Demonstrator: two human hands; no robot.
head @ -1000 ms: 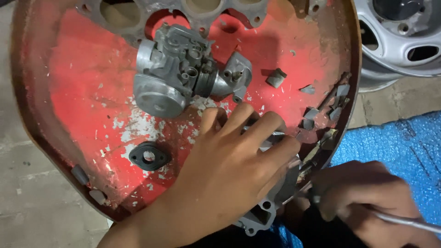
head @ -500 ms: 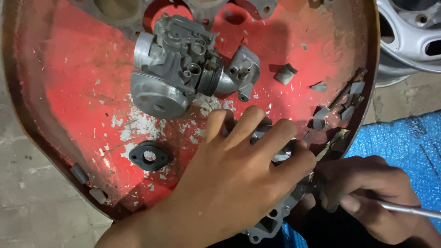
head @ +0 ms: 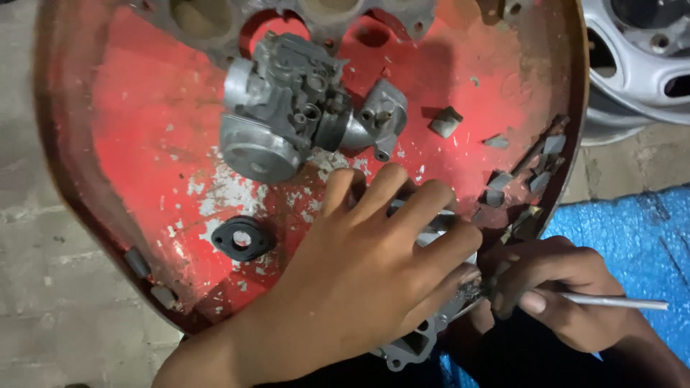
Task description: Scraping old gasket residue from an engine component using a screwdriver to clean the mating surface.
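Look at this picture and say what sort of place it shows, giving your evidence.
Probably a small vehicle repair workshop, with work done at floor level. A carburettor lies in a worn red metal tray, a steel wheel rim sits beside it, and the right hand holds a thin metal tool.

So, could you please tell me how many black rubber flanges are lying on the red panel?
1. The black flange lies on the red panel, left of the left hand and below the grey carburettor. Others may be hidden under that hand.
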